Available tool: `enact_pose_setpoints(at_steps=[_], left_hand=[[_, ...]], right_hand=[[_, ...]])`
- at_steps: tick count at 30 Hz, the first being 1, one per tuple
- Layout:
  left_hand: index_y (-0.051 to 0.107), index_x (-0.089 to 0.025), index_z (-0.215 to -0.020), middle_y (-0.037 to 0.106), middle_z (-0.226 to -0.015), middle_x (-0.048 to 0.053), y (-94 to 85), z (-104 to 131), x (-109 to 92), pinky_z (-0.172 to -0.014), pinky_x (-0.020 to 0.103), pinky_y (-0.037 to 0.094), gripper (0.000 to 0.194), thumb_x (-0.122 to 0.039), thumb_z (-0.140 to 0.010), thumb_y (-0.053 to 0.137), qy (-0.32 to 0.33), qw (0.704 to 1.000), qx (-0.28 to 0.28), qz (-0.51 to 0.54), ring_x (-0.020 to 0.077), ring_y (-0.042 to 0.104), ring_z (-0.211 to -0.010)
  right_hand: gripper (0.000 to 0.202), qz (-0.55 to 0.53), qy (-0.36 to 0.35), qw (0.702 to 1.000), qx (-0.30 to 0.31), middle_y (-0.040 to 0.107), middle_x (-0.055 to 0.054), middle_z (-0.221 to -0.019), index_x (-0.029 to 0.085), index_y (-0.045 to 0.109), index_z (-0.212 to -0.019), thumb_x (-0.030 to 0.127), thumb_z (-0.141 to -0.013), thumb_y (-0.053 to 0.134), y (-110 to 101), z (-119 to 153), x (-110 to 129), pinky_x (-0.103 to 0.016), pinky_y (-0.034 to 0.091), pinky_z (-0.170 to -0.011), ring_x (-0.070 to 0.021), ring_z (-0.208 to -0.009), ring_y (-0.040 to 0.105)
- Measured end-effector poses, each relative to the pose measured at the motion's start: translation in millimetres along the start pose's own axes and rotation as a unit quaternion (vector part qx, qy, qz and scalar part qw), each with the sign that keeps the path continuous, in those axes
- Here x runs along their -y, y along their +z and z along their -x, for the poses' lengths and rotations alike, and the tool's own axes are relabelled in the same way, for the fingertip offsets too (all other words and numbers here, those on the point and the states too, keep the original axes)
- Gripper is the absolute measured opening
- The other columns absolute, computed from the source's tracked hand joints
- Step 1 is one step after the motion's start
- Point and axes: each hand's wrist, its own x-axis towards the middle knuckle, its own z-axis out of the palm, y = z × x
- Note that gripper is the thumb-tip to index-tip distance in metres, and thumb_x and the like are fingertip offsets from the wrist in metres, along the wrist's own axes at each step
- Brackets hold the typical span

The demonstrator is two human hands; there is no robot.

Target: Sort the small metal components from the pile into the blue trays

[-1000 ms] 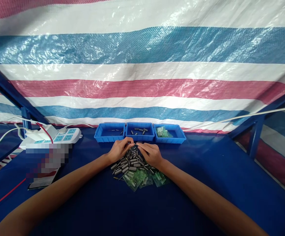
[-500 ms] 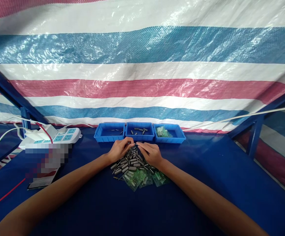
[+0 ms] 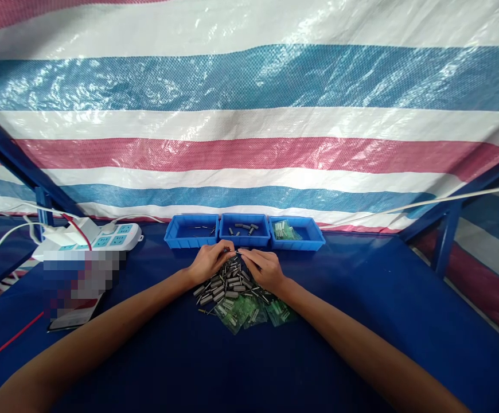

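My left hand (image 3: 209,262) and my right hand (image 3: 266,268) meet above a pile of small metal parts (image 3: 233,282). Both are closed in a pinch on a thin metal pin (image 3: 236,252) between their fingertips. Small green-printed clear bags (image 3: 234,314) lie at the near side of the pile. Behind my hands stand three blue bins: the left bin (image 3: 192,243) holds a few thin pins, the middle bin (image 3: 245,241) several short grey cylinders, and the right bin (image 3: 299,245) green-printed bags.
A white power strip (image 3: 116,237) with plugs and cables lies at the left, with a dark flat object (image 3: 75,318), partly blurred out, in front. Blue metal frame legs (image 3: 447,241) and a striped tarp (image 3: 249,155) bound the blue table (image 3: 361,304).
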Motion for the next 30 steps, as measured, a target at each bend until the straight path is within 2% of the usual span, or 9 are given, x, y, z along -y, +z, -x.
enact_pose_setpoints(at_steps=[8, 14, 18, 26, 30], left_hand=[[0.048, -0.019, -0.100, 0.048, -0.057, -0.008, 2.5, 1.1, 0.6, -0.051, 0.018, 0.032, 0.017, -0.035, -0.094, 0.045, -0.008, 1.000, -0.011, 0.005, 0.0074, 0.045, -0.048], [0.049, -0.019, -0.106, 0.055, -0.064, -0.006, 0.6, 0.1, -1.0, -0.052, 0.018, 0.035, 0.023, -0.037, -0.094, 0.043, -0.013, 1.000, 0.003, 0.002, 0.0077, 0.051, -0.052], [0.052, -0.019, -0.103, 0.057, -0.066, -0.005, -0.9, -1.0, -2.4, -0.055, 0.018, 0.037, 0.023, -0.038, -0.095, 0.041, -0.014, 1.000, 0.004, -0.009, 0.0084, 0.054, -0.055], [0.054, -0.018, -0.099, 0.061, -0.071, -0.003, -0.2, -0.2, -1.1, -0.056, 0.019, 0.039, 0.024, -0.037, -0.096, 0.039, -0.005, 1.000, -0.003, -0.022, 0.0097, 0.056, -0.058], [0.053, -0.018, -0.100, 0.061, -0.070, -0.002, -0.5, 0.7, 0.1, -0.057, 0.020, 0.040, 0.024, -0.037, -0.096, 0.039, -0.017, 1.000, 0.001, -0.021, 0.0106, 0.057, -0.058]], right_hand=[[0.024, 0.001, -0.001, 1.000, 0.002, 0.064, -0.005, -0.067, 0.013, 0.065, -0.109, 0.016, -0.091, 0.049, -0.5, -0.6, 1.0, -0.025, 0.046, -0.052, -0.0132, -0.056, 0.057], [0.025, -0.023, 0.008, 0.999, -0.023, 0.069, -0.008, -0.077, 0.014, 0.064, -0.111, 0.015, -0.091, 0.050, -1.3, -1.3, 2.6, -0.026, 0.051, -0.059, -0.0152, -0.064, 0.063], [0.024, -0.035, 0.009, 0.999, -0.038, 0.070, -0.009, -0.079, 0.013, 0.065, -0.110, 0.015, -0.090, 0.050, -1.3, -1.7, 3.3, -0.027, 0.053, -0.060, -0.0162, -0.067, 0.065], [0.023, -0.033, 0.022, 0.999, -0.016, 0.069, -0.008, -0.075, 0.014, 0.065, -0.108, 0.018, -0.092, 0.048, -2.5, -3.2, 5.2, -0.027, 0.052, -0.058, -0.0154, -0.064, 0.063], [0.023, -0.024, 0.006, 1.000, -0.013, 0.068, -0.007, -0.073, 0.013, 0.065, -0.106, 0.018, -0.092, 0.048, -2.1, -3.0, 4.6, -0.026, 0.051, -0.056, -0.0147, -0.061, 0.062]])
